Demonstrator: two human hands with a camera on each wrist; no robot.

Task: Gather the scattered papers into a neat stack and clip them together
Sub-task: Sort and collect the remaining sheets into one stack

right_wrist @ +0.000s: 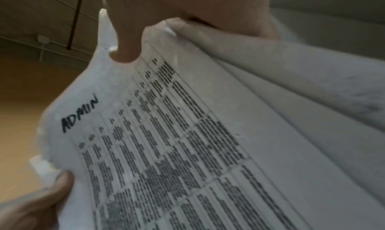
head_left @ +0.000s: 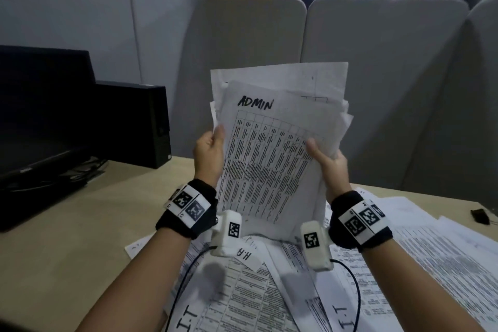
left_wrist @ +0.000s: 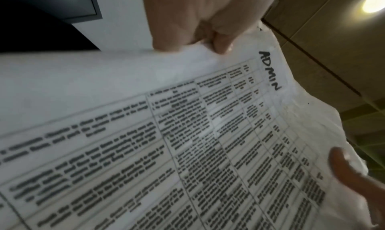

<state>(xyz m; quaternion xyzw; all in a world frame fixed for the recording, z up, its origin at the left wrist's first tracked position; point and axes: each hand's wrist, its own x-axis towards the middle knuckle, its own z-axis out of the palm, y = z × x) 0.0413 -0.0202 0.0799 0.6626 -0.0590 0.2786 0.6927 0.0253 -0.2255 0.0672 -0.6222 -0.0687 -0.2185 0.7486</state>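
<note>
A loose stack of printed papers (head_left: 272, 151) stands upright above the desk, its front sheet marked ADMIN over a table of text. My left hand (head_left: 208, 151) grips its left edge, thumb on the front. My right hand (head_left: 327, 162) grips the right edge the same way. In the left wrist view the stack of papers (left_wrist: 187, 134) fills the frame with my left hand (left_wrist: 206, 19) curled round its edge. The right wrist view shows the papers (right_wrist: 187, 134) fanned apart under my right hand (right_wrist: 145, 27). More scattered papers (head_left: 269, 291) marked H.R and I.T lie on the desk below.
A dark monitor (head_left: 40, 116) and a black computer case (head_left: 140, 121) stand at the left on the beige desk (head_left: 67, 237). Grey partition panels (head_left: 377, 75) close off the back. A small black object (head_left: 481, 215) lies at the right edge.
</note>
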